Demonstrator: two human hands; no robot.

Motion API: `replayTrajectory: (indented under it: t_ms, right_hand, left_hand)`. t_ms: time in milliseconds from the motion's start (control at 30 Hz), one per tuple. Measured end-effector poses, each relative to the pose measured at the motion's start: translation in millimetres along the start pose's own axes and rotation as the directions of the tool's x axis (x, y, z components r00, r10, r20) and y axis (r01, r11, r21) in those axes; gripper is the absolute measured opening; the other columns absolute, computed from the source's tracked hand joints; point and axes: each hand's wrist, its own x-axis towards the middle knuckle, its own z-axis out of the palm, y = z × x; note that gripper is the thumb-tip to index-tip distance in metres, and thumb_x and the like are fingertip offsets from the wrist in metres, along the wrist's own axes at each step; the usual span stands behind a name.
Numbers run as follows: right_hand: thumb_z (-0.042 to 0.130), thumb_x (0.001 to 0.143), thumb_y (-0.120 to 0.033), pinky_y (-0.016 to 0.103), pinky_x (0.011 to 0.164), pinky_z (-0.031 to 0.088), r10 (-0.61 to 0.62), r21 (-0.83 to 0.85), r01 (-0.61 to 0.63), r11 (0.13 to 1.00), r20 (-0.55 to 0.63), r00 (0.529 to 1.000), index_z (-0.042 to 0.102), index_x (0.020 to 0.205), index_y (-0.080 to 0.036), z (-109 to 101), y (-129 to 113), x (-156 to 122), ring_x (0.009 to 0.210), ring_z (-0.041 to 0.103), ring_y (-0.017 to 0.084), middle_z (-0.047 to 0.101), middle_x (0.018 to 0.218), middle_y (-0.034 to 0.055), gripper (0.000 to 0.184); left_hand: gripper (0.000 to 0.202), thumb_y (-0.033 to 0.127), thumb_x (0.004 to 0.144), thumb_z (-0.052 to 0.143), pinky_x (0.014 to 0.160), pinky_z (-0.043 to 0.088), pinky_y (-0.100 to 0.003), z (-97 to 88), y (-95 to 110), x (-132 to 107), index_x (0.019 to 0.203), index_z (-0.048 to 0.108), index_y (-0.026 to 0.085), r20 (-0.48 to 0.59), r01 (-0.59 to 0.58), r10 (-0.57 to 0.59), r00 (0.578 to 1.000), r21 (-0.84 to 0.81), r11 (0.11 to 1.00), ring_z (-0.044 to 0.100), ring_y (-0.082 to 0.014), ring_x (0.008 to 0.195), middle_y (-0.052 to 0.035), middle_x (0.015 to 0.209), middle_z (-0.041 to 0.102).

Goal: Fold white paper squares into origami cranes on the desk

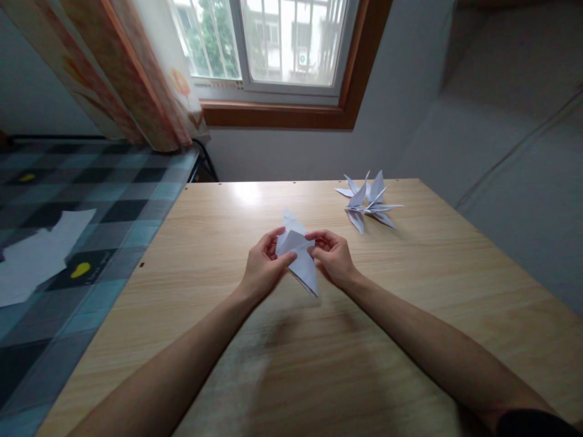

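Note:
A white folded paper (300,262), diamond-like with layered flaps, is held above the middle of the table. My left hand (265,260) grips its left edge, thumb on the front face and fingers behind. At its right edge, my right hand (334,256) pinches the paper between thumb and index finger. The lower tip points down toward me, its layers slightly apart. Farther back to the right, several white folded-paper pieces with pointed petals (367,203) lie close together on the table.
The light wooden table (218,230) ends at the wall below a window (291,48). To the left is a bed with a checked cover (136,176), bearing loose white paper sheets (40,261). A patterned curtain (136,79) hangs beside the window.

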Motion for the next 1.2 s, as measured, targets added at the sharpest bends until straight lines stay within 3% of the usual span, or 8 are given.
replayTrajectory:
  t_ms: [133,300,467,633,767,867,1033,1200]
  right_hand:
    - [0.077,0.059,-0.02,0.03,0.068,0.052,-0.034,-0.007,0.034,0.999,-0.073,0.997,0.07,0.084,-0.02,1.0,-2.3,0.7,0.07,0.062,0.015,0.07,0.077,0.0,0.026]
    - [0.077,0.068,-0.031,0.03,0.067,0.051,-0.084,-0.071,0.081,0.994,-0.044,0.995,0.07,0.089,-0.021,0.0,-2.7,-1.2,0.07,0.06,0.015,0.067,0.078,0.001,0.024]
    - [0.081,0.068,-0.033,0.028,0.068,0.049,-0.13,-0.163,0.136,0.977,0.048,0.99,0.07,0.098,-0.024,-3.2,2.0,-3.3,0.077,0.058,0.015,0.065,0.094,0.0021,0.033]
    - [0.073,0.075,-0.038,0.027,0.059,0.044,0.061,-0.148,-0.025,0.989,0.249,0.967,0.069,0.088,-0.019,-3.1,2.9,-4.8,0.061,0.055,0.013,0.064,0.072,-0.0008,0.023]
    - [0.069,0.077,-0.039,0.026,0.053,0.036,0.042,-0.231,0.017,0.973,0.25,0.967,0.065,0.07,-0.018,-0.3,-4.6,-5.8,0.052,0.045,0.01,0.055,0.057,-0.0039,0.022]
    - [0.068,0.078,-0.041,0.026,0.054,0.036,-0.029,-0.275,0.084,0.958,0.197,0.98,0.063,0.069,-0.019,0.3,-8.4,-4.7,0.055,0.045,0.011,0.055,0.059,-0.0034,0.024]
    - [0.068,0.077,-0.045,0.026,0.056,0.036,-0.061,-0.292,0.1,0.951,0.138,0.988,0.061,0.067,-0.019,-1.6,-7.7,-2.1,0.058,0.044,0.012,0.054,0.06,-0.0029,0.028]
    - [0.068,0.075,-0.043,0.025,0.054,0.034,-0.023,-0.213,0.046,0.976,0.112,0.993,0.057,0.065,-0.02,-3.1,-4.8,-0.6,0.055,0.04,0.011,0.05,0.059,-0.0045,0.027]
  left_hand:
    - [0.053,0.02,0.061,0.081,0.077,0.052,-0.03,-0.7,0.6,-0.9,0.112,0.067,0.016,0.108,-0.042,0.026,0.994,0.139,0.989,0.064,-0.0171,0.084,-0.0046,0.098,0.071]
    - [0.015,0.027,0.073,0.074,0.06,0.039,-0.025,-5.4,0.4,-2.7,0.061,0.07,0.018,0.127,-0.196,0.153,0.98,0.492,0.848,0.047,-0.0128,0.063,0.0019,0.063,0.049]
    - [0.021,0.037,0.077,0.073,0.07,0.044,-0.028,-9.3,-2.3,-0.7,0.067,0.073,0.019,0.042,-0.227,0.228,0.973,0.368,0.901,0.055,-0.017,0.076,-0.0017,0.074,0.059]
    - [0.042,0.049,0.085,0.062,0.052,0.033,-0.024,-12.4,-5.1,3.1,0.058,0.056,0.017,-0.155,-0.087,0.126,0.98,0.239,0.967,0.042,-0.0104,0.051,0.0029,0.052,0.047]
    - [0.027,0.043,0.082,0.066,0.053,0.038,-0.022,-11.4,-7.2,6.0,0.085,0.061,0.017,-0.213,-0.096,0.139,0.967,0.199,0.975,0.047,-0.0094,0.052,0.0033,0.063,0.055]
    - [0.053,0.029,0.073,0.074,0.067,0.049,-0.025,-9.3,-4.7,4.3,0.122,0.053,0.022,-0.242,-0.199,0.291,0.926,0.341,0.919,0.061,-0.0145,0.077,-0.0026,0.099,0.063]
    - [0.046,0.016,0.078,0.063,0.106,0.042,-0.047,-8.4,5.2,-6.6,0.123,0.059,0.024,0.059,-0.403,0.551,0.832,0.747,0.528,0.049,-0.0278,0.126,-0.0107,0.131,0.055]
    - [0.043,0.022,0.084,0.062,0.112,0.037,-0.051,-10.1,5.8,-10.4,0.127,0.061,0.024,0.231,-0.457,0.465,0.855,0.759,0.464,0.044,-0.03,0.133,-0.0111,0.141,0.049]
